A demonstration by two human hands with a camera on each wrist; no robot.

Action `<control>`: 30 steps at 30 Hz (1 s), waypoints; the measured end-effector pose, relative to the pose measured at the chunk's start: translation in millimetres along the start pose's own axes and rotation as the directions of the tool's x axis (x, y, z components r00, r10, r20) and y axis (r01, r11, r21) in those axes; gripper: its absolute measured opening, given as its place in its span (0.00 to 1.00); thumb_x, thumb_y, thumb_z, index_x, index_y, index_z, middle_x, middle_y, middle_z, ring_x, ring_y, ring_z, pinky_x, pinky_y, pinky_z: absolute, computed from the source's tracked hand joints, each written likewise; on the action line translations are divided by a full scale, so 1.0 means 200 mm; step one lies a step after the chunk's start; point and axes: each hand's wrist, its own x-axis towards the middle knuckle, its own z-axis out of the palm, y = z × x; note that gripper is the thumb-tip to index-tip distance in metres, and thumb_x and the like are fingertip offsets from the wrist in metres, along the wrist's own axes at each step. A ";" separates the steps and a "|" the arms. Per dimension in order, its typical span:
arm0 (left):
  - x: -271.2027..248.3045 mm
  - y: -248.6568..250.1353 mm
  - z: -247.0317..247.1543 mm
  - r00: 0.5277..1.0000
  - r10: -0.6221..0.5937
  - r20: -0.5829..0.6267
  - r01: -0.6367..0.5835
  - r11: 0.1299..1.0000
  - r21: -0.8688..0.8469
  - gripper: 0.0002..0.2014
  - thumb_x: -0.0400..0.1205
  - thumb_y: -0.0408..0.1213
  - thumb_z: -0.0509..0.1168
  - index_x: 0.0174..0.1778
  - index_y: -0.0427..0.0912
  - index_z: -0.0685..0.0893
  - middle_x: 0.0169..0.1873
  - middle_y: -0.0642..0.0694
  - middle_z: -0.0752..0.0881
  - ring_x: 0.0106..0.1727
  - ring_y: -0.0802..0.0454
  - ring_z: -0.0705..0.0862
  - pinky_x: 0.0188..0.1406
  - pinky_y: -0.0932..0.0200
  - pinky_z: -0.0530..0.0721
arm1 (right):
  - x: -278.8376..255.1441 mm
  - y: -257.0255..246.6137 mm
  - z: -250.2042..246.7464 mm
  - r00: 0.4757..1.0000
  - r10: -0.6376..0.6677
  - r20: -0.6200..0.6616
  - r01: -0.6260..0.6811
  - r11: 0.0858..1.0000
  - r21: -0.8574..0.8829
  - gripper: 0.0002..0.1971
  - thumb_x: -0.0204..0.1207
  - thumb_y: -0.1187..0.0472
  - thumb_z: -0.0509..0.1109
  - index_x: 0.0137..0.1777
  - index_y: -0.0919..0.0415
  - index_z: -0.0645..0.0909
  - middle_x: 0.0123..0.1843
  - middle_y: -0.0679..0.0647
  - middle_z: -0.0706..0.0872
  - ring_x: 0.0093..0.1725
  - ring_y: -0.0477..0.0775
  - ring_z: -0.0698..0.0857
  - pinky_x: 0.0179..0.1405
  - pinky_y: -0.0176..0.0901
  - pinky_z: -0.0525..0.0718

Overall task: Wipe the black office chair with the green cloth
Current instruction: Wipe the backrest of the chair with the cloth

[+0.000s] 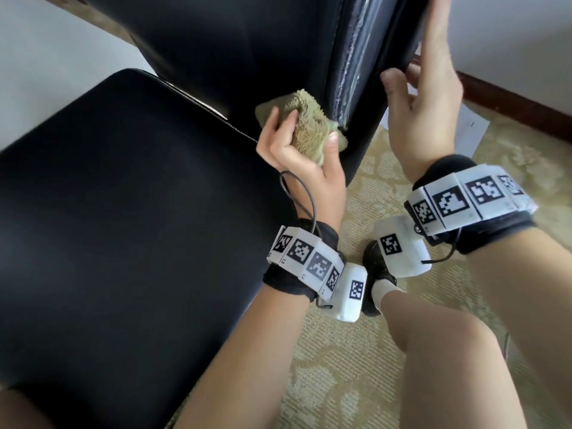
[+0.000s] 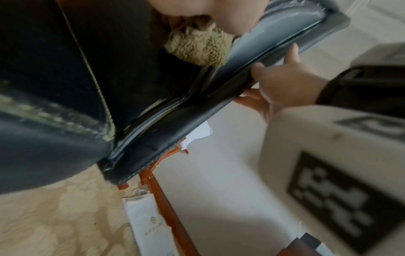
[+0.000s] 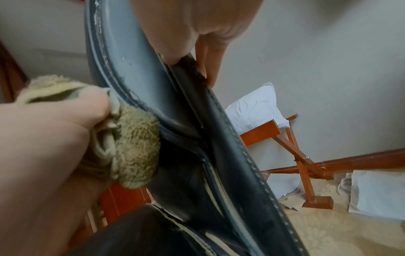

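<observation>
The left hand [image 1: 297,147] clutches a bunched green cloth [image 1: 305,123] and presses it against the lower side edge of the black chair [image 1: 123,193] backrest, just above where the backrest meets the seat; to its right, the right hand [image 1: 424,97] grasps the outer rim of the backrest, thumb on the near face and fingers wrapped behind, steadying it. The chair stands on patterned beige carpet [image 1: 340,382]. Risks, as a judgement: the piping along the backrest edge looks worn and flaking, so hard rubbing could peel more of it; the loosely bunched cloth could slip out of the grip; and if the right hand lets go, the chair may swivel away from the wiping pressure. The head camera shows both wrists, the broad seat and a shoe on the floor. Only the right wrist camera shows the frayed seam up close, and beyond it a wooden stand [image 3: 302,162] holding a white pillow [image 3: 256,105] by the wall
</observation>
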 end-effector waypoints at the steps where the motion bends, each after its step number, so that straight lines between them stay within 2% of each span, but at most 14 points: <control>1: -0.01 -0.01 0.00 1.000 0.009 0.021 -0.009 1.000 -0.001 0.17 0.79 0.41 0.60 0.61 0.38 0.68 0.61 0.18 0.67 0.65 0.67 0.66 0.66 0.77 0.67 | 0.00 0.01 0.00 1.000 -0.019 0.006 0.019 0.999 -0.029 0.36 0.74 0.70 0.55 0.82 0.51 0.54 0.80 0.60 0.65 0.71 0.59 0.75 0.70 0.44 0.74; 2: -0.02 -0.02 0.01 0.999 0.012 0.044 -0.012 1.000 0.012 0.17 0.79 0.40 0.60 0.61 0.37 0.68 0.61 0.17 0.67 0.65 0.66 0.66 0.67 0.77 0.67 | 0.00 0.01 0.01 1.000 -0.028 0.000 0.028 0.998 -0.053 0.34 0.74 0.70 0.54 0.82 0.56 0.56 0.80 0.62 0.65 0.69 0.62 0.75 0.70 0.44 0.75; 4: -0.05 -0.06 0.02 0.997 -0.010 0.074 0.006 0.999 0.049 0.17 0.79 0.40 0.61 0.61 0.37 0.67 0.59 0.15 0.67 0.66 0.63 0.66 0.69 0.75 0.68 | 0.01 0.03 0.02 0.999 -0.026 -0.023 0.024 0.997 -0.077 0.32 0.73 0.71 0.54 0.80 0.70 0.57 0.77 0.66 0.69 0.61 0.53 0.73 0.67 0.42 0.76; 7: -0.10 -0.12 0.03 0.996 -0.046 0.079 0.038 0.995 0.096 0.17 0.80 0.40 0.62 0.61 0.37 0.67 0.57 0.16 0.70 0.65 0.46 0.73 0.69 0.73 0.70 | 0.01 0.04 0.03 0.999 -0.028 -0.033 0.025 0.996 -0.087 0.30 0.73 0.73 0.55 0.78 0.74 0.59 0.70 0.70 0.75 0.55 0.47 0.66 0.58 0.26 0.74; 9: -0.11 -0.15 0.02 0.993 -0.067 0.102 0.054 0.990 0.127 0.16 0.81 0.37 0.65 0.60 0.39 0.67 0.57 0.16 0.70 0.64 0.41 0.75 0.68 0.75 0.69 | 0.01 0.04 0.04 0.999 -0.040 -0.030 0.037 0.995 -0.091 0.29 0.73 0.74 0.56 0.77 0.75 0.60 0.70 0.71 0.75 0.53 0.49 0.66 0.56 0.22 0.71; 13: -0.10 -0.15 0.02 0.994 -0.060 0.088 0.046 0.986 0.158 0.19 0.76 0.31 0.66 0.59 0.41 0.67 0.59 0.19 0.68 0.61 0.58 0.74 0.64 0.80 0.69 | 0.02 0.04 0.04 0.998 -0.058 -0.029 0.054 0.993 -0.107 0.29 0.73 0.75 0.55 0.77 0.76 0.60 0.76 0.69 0.70 0.50 0.59 0.76 0.57 0.31 0.73; 16: -0.06 -0.10 0.04 1.000 -0.024 -0.006 0.025 0.994 0.109 0.17 0.77 0.32 0.66 0.57 0.42 0.66 0.59 0.20 0.68 0.63 0.78 0.66 0.60 0.83 0.68 | 0.01 0.04 0.04 0.997 -0.073 -0.015 0.071 0.992 -0.108 0.29 0.73 0.76 0.54 0.77 0.76 0.60 0.77 0.69 0.68 0.62 0.69 0.79 0.59 0.34 0.75; 19: -0.03 -0.06 0.05 0.997 -0.046 -0.069 0.053 0.993 0.103 0.16 0.80 0.38 0.65 0.58 0.41 0.66 0.60 0.21 0.69 0.62 0.71 0.67 0.62 0.82 0.66 | 0.01 0.04 0.03 0.997 -0.081 -0.018 0.079 0.991 -0.111 0.28 0.74 0.74 0.55 0.77 0.76 0.60 0.75 0.69 0.71 0.63 0.68 0.78 0.60 0.33 0.76; 21: -0.05 -0.08 0.06 0.993 -0.114 -0.036 0.118 0.983 0.143 0.21 0.77 0.32 0.68 0.61 0.31 0.67 0.59 0.21 0.70 0.59 0.61 0.71 0.60 0.83 0.67 | 0.02 0.05 0.03 0.997 -0.070 -0.023 0.067 0.992 -0.105 0.29 0.74 0.73 0.55 0.77 0.74 0.60 0.71 0.71 0.75 0.55 0.55 0.74 0.59 0.30 0.74; 23: -0.09 -0.11 0.05 0.958 -0.277 0.073 0.263 0.952 0.159 0.22 0.75 0.26 0.70 0.59 0.21 0.69 0.59 0.22 0.71 0.55 0.50 0.77 0.53 0.86 0.70 | 0.02 0.05 0.03 0.998 -0.062 -0.025 0.060 0.994 -0.087 0.29 0.74 0.72 0.55 0.77 0.73 0.60 0.68 0.71 0.77 0.55 0.50 0.67 0.60 0.34 0.75; 25: -0.11 -0.12 0.03 0.884 -0.443 0.152 0.416 0.892 0.179 0.22 0.77 0.25 0.70 0.61 0.21 0.70 0.60 0.26 0.71 0.48 0.45 0.82 0.44 0.87 0.72 | 0.01 0.06 0.03 0.998 -0.059 -0.011 0.058 0.996 -0.062 0.29 0.74 0.72 0.55 0.78 0.72 0.60 0.69 0.71 0.76 0.55 0.52 0.70 0.62 0.40 0.77; 27: -0.12 -0.12 0.01 0.839 -0.509 0.194 0.470 0.856 0.214 0.24 0.77 0.27 0.70 0.65 0.24 0.68 0.62 0.29 0.69 0.43 0.52 0.80 0.40 0.86 0.72 | 0.00 0.06 0.01 0.998 -0.055 0.024 0.056 0.997 -0.047 0.30 0.75 0.73 0.55 0.78 0.74 0.56 0.74 0.69 0.71 0.63 0.63 0.76 0.66 0.41 0.77; 28: -0.12 -0.12 0.00 0.827 -0.518 0.218 0.477 0.852 0.215 0.26 0.77 0.29 0.71 0.66 0.26 0.67 0.63 0.30 0.67 0.43 0.57 0.78 0.40 0.86 0.72 | -0.02 0.06 0.00 0.998 -0.055 0.041 0.056 0.998 -0.039 0.30 0.75 0.75 0.56 0.78 0.75 0.55 0.77 0.69 0.67 0.71 0.66 0.73 0.68 0.43 0.77; 30: -0.11 -0.10 -0.02 0.780 -0.575 0.247 0.549 0.818 0.171 0.26 0.79 0.39 0.69 0.68 0.37 0.66 0.68 0.38 0.63 0.50 0.66 0.75 0.42 0.86 0.71 | -0.05 0.06 -0.02 0.997 -0.034 0.064 0.035 0.999 -0.011 0.31 0.75 0.77 0.55 0.78 0.77 0.52 0.80 0.69 0.61 0.78 0.58 0.66 0.67 0.39 0.76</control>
